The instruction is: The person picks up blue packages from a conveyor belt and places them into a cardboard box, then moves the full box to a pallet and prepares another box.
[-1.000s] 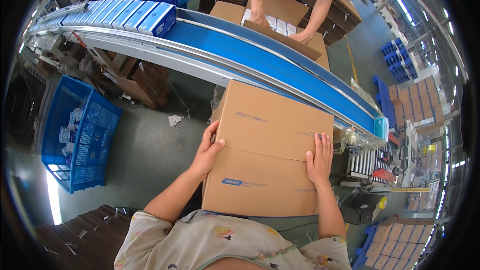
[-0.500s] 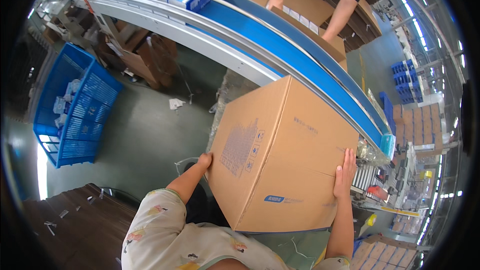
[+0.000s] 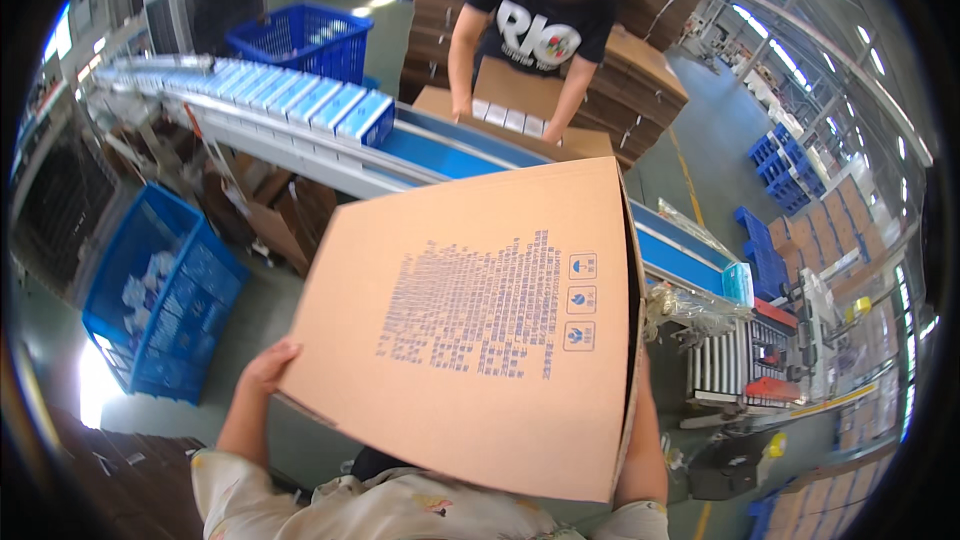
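A large brown cardboard box (image 3: 470, 320) is held up in front of my body, tilted, its printed broad side toward me. That side carries a block of dark print and several small handling symbols. My left hand (image 3: 272, 365) grips the box at its left edge, fingers partly behind it. On the right, my right forearm (image 3: 645, 445) runs up behind the box, and the box hides that hand. A dark gap shows along the box's right edge. Behind the box runs a blue conveyor belt (image 3: 425, 153), with a row of blue-and-white packs (image 3: 362, 118) at its left.
Across the conveyor a person (image 3: 535, 20) has both hands at an open carton (image 3: 500, 140) holding white packs. Blue crates (image 3: 165, 290) stand at left and far left. A roller conveyor (image 3: 722, 365) lies at right. Stacked flat cardboard (image 3: 135, 470) sits low left.
The box has been raised and turned, so its printed side now faces me. My right hand went from the box's visible right face to out of sight behind it. The view tilted up.
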### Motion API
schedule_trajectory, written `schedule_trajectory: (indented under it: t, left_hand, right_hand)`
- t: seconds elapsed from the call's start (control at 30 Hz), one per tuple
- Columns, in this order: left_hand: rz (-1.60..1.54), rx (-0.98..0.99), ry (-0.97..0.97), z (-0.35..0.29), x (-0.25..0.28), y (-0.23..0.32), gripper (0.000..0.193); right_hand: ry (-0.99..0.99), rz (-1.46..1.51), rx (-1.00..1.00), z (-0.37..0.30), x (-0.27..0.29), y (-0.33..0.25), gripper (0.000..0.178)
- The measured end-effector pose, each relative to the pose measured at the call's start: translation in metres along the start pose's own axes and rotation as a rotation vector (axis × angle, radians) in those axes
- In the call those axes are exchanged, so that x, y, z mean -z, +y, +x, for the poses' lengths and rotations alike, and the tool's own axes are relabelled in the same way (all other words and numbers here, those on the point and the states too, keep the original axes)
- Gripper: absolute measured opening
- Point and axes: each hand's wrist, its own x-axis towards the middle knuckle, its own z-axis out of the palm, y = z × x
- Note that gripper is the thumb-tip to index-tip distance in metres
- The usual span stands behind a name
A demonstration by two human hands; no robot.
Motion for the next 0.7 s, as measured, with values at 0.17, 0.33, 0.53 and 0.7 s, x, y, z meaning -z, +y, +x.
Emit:
schedule_trajectory:
  t: [0.17, 0.33, 0.53, 0.7]
  left_hand:
    - [0.244, -0.387, -0.024, -0.11, -0.079, 0.134, 0.074]
    - [0.609, -0.407, -0.118, -0.173, -0.147, 0.133, 0.069]
    - [1.463, -0.17, -0.453, -0.167, -0.255, 0.105, 0.053]
    - [1.772, -0.154, -0.887, -0.15, -0.29, 0.048, 0.052]
  right_hand:
    - [-0.381, 0.369, -0.185, -0.031, -0.08, -0.02, 0.047]
    - [-0.681, 0.81, -0.43, -0.049, -0.116, 0.028, 0.049]
    - [-0.053, 0.667, -0.358, -0.033, -0.114, 0.157, 0.051]
    - [0.066, 0.851, -0.564, -0.049, -0.098, 0.293, 0.054]
